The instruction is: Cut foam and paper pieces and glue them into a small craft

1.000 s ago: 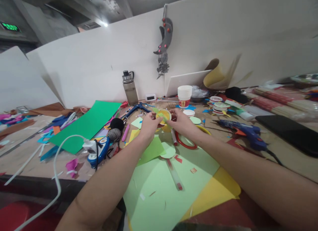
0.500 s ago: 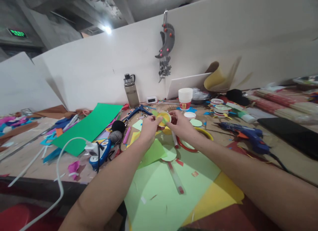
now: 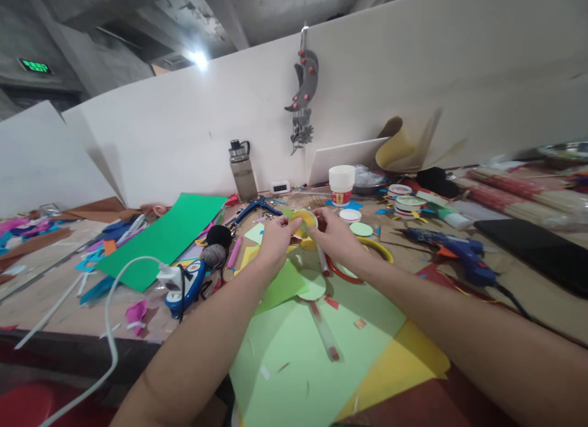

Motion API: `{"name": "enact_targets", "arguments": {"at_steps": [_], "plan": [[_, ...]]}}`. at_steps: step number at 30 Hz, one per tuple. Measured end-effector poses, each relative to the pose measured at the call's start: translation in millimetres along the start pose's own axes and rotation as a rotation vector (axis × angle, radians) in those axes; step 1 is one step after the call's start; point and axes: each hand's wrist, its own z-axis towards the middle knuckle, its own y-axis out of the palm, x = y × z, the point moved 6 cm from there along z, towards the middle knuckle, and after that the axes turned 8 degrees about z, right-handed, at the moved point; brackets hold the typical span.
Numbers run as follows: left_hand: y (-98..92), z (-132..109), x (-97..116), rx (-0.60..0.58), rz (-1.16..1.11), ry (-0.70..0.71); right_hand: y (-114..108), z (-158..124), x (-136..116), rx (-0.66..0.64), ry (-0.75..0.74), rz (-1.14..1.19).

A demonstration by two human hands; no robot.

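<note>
A small round yellow piece with a pale rim (image 3: 304, 221) is held up between both hands over the middle of the table. My left hand (image 3: 278, 237) pinches its left side, thumb on its face. On the right side, my right hand (image 3: 334, 236) grips the rim with fingers curled behind. Beneath them lie a bright green sheet (image 3: 281, 287), a pale green disc (image 3: 314, 285) and a large pale green sheet (image 3: 316, 378). A clear tube with a red end (image 3: 327, 335) rests on that sheet.
Stacked paper cups (image 3: 341, 185) and a bottle (image 3: 243, 173) stand at the back. To the right are a blue glue gun (image 3: 459, 249) and a black flat object (image 3: 535, 252). A green sheet (image 3: 160, 240) and a blue-and-white power strip (image 3: 186, 286) lie left.
The thumb of my left hand has shifted slightly on the yellow piece, which is turned a little. Both hands keep hold of it. The view has shifted slightly.
</note>
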Motion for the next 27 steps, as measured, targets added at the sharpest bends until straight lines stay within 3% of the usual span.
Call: {"name": "enact_targets", "arguments": {"at_steps": [6, 27], "plan": [[4.9, -1, -1, -0.077, -0.034, 0.012, 0, 4, 12, 0.017, 0.077, 0.102], [0.1, -1, 0, -0.015, -0.012, -0.008, 8, -1, 8, -0.047, 0.188, 0.347]]}}
